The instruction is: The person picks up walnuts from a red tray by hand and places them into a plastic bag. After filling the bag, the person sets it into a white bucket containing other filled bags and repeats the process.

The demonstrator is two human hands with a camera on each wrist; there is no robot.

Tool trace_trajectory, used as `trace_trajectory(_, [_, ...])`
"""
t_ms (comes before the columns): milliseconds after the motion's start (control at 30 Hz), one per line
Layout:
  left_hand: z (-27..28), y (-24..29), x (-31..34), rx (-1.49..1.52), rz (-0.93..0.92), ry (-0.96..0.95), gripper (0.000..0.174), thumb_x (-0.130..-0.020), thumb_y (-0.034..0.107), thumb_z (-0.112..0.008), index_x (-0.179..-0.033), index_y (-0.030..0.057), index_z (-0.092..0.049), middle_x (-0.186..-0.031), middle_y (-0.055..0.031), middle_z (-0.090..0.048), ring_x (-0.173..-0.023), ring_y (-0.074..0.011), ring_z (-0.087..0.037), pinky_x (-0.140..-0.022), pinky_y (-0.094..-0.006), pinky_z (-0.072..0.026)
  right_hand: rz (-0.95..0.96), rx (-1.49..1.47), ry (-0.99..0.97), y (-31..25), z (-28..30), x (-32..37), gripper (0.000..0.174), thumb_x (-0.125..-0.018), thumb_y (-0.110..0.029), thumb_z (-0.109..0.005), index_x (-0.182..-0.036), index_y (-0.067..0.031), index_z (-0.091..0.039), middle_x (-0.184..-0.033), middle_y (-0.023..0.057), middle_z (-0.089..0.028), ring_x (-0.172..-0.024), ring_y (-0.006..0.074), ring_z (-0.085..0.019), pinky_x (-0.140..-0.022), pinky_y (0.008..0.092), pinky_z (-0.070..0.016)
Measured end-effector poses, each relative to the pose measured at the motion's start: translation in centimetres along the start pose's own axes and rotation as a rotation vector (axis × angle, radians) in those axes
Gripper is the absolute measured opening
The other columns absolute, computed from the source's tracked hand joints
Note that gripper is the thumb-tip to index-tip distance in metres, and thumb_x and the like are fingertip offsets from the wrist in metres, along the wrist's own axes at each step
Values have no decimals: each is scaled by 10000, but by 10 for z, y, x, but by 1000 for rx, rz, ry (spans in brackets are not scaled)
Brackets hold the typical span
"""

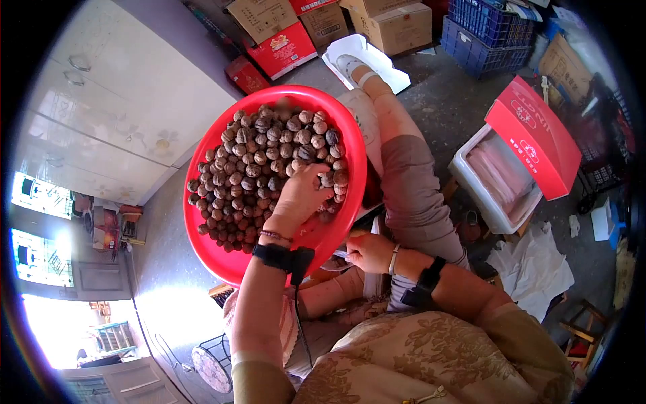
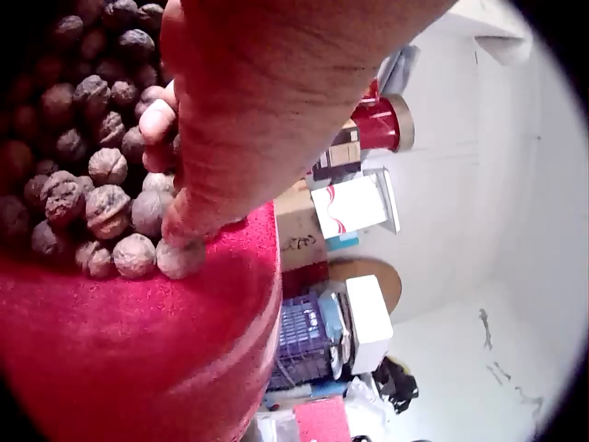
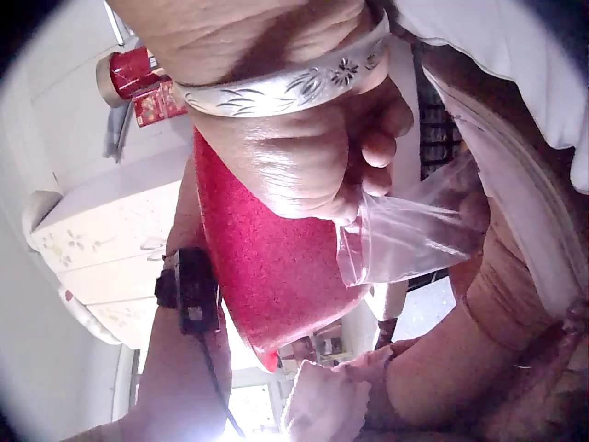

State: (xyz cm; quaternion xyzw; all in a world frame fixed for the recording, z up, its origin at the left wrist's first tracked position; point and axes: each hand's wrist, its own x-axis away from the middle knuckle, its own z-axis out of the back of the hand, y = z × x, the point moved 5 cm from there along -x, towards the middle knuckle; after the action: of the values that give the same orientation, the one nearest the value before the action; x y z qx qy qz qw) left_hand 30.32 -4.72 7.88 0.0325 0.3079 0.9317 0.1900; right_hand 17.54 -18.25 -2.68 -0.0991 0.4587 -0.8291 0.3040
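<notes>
Brown walnuts [image 1: 249, 165] fill much of a large red plastic basin [image 1: 306, 246] in the head view. My left hand [image 1: 301, 195] reaches into the right side of the pile, fingers curled around walnuts. The left wrist view has a fingertip against one walnut [image 2: 179, 258] near the bare red wall, and other fingertips bent over the pile. Below the basin's rim, my right hand [image 1: 372, 253] pinches the edge of a clear plastic bag [image 3: 409, 241], whose body hangs between the legs.
A white foam box [image 1: 464, 168] with a red lid [image 1: 535, 138] stands at the right, plastic sheets inside. Cardboard boxes [image 1: 393, 27] and blue crates [image 1: 484, 37] are stacked at the back. White cabinets [image 1: 108, 87] line the left. A crumpled white bag [image 1: 535, 266] lies on the floor.
</notes>
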Motion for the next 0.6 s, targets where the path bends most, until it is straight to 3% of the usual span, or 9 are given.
trace_trajectory(100, [-15, 10, -10, -191, -115, -4, 444, -737, 178, -776, -1148, 65, -653, -944, -158, -659, -879, -321, -644, -776, -399, -525, -4, -6, 7, 1, 1, 1, 173, -832, -205, -606, -780, -43, -579, -778, 186, -615, -816, 397, -613, -707, 503, -474])
trace_trajectory(233, [-25, 6, -23, -257, -88, -45, 495, -731, 170, -769, -1196, 69, -632, -952, -175, -660, -881, -350, -647, -792, -411, -528, -6, -28, 47, 8, -4, 2, 188, -827, -225, -640, -775, -54, -580, -781, 171, -624, -812, 386, -616, -701, 498, -473])
trace_trajectory(333, [-17, -1, -24, -113, -24, -52, 503, -760, 183, -778, -1210, 33, -611, -892, -125, -667, -840, -309, -649, -784, -385, -528, 4, -22, 37, 14, -8, 2, 176, -824, -217, -649, -776, -59, -586, -779, 166, -631, -802, 383, -618, -698, 495, -474])
trace_trajectory(400, [0, -8, -10, 249, 93, 112, 454, -793, 209, -774, -1174, 8, -632, -881, -113, -648, -764, -220, -649, -667, -340, -528, 7, -37, 44, 14, -9, 3, 172, -822, -212, -653, -772, -59, -590, -770, 165, -631, -788, 384, -619, -687, 496, -475])
trace_trajectory(433, [10, 2, -1, 247, 97, 116, 454, -793, 209, -774, -1174, 8, -632, -881, -113, -648, -764, -220, -649, -667, -340, -528, 8, -50, 55, 14, -9, 2, 169, -820, -207, -656, -768, -59, -595, -762, 164, -632, -775, 385, -620, -677, 497, -475])
trace_trajectory(500, [35, 32, 28, 622, 311, 111, 392, -867, 196, -740, -1190, 13, -616, -786, 30, -585, -617, -63, -501, -529, -203, -402, 43, -55, 83, 14, -8, 1, 172, -814, -206, -666, -762, -58, -596, -753, 163, -632, -761, 384, -622, -664, 494, -478])
trace_trajectory(533, [42, 41, 44, 624, 349, 124, 364, -888, 193, -713, -1193, 22, -613, -763, 34, -571, -577, -27, -450, -482, -174, -328, 74, -58, 113, 13, -7, 1, 175, -809, -205, -676, -755, -57, -598, -745, 162, -633, -747, 384, -625, -651, 491, -481])
trace_trajectory(600, [52, 52, 77, 691, 360, 123, 372, -886, 207, -715, -1186, 13, -610, -756, 34, -571, -584, -31, -459, -488, -179, -337, 62, -72, 82, 11, -5, 2, 183, -802, -206, -688, -747, -58, -596, -742, 163, -634, -738, 383, -628, -643, 486, -484])
